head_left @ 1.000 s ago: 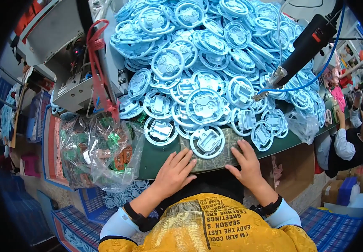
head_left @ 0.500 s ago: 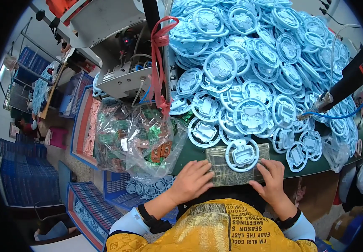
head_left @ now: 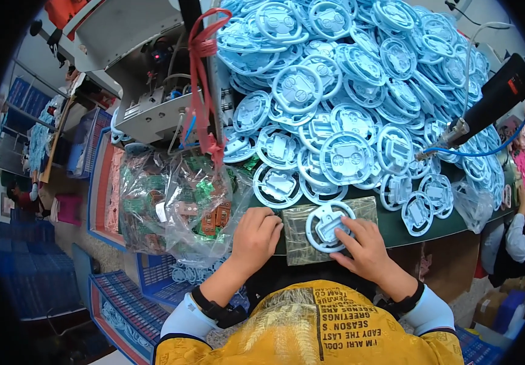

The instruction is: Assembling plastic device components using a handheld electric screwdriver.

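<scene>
Pale-blue plastic dominated: a heap of wheel-shaped pieces covered the far side of the green surface, some spilling toward its near edge. Grey metal machine at the left end. Clear bag of circuit boards, green and brown, at the near left corner. Blue crate below that corner, more wheels in it. Film-wrapped pad midway along the near edge.

Left hand: fingers bent and drawn together, just beside the pad's left edge; nothing seen in it, palm hidden. Right hand: thumb and fingers narrowly spread, touching the right side of a single wheel on the pad. Pinched or merely touched, could not tell.

Progress, as judged: one wheel set apart, no added part made out on it; the bulk lay heaped, neither hand on it. Whether the crated wheels were finished was unclear.

Heap's top cut off by the view. Glare on the bag blurred the boards. Right fingers covered part of the wheel's rim.
</scene>
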### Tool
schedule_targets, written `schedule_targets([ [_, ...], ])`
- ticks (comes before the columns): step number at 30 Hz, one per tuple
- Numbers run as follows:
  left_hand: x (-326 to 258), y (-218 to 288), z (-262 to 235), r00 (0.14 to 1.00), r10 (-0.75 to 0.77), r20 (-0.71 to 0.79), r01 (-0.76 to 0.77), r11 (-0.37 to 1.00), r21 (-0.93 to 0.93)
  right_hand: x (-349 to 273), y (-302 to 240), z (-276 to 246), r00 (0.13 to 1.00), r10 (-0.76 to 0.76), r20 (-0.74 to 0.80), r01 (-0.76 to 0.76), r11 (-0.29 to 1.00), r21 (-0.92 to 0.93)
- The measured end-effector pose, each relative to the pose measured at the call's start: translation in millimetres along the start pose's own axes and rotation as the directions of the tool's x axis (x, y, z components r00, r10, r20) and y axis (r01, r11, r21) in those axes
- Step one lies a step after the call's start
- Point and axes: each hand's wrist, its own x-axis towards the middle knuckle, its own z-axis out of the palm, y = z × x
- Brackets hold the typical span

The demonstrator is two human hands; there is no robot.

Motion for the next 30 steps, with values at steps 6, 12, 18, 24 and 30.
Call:
schedule_targets([
  [6, 0, -7, 4, 1.0, -0.001, -0.016, 0.003, 0.997, 0.076, 2, -9, -6, 1.0, -0.003, 0.014, 0.003, 1.0, -0.011],
  [12, -14, -6, 14, 0.997, 0.052, 0.062, -0.053, 0.999, 0.009, 58, -15, 6, 0.985, -0.147, -0.092, 0.149, 0.989, 0.019],
  [18, -20, -1, 7, 0.998, 0.006, 0.064, -0.007, 1.0, 0.017, 177, -29, 50, 0.966, -0.259, 0.027, 0.26, 0.953, -0.153],
  [24, -36, -12, -10, 0.996, -0.094, 0.004, 0.094, 0.993, 0.07, 223, -29, 113, 0.98, -0.162, 0.116, 0.199, 0.839, -0.506],
  [30, -44, -9, -19, 0.992, -0.125, 0.013, 0.125, 0.992, 0.028, 233, -23, 111, 0.987, -0.09, 0.13, 0.14, 0.883, -0.448],
])
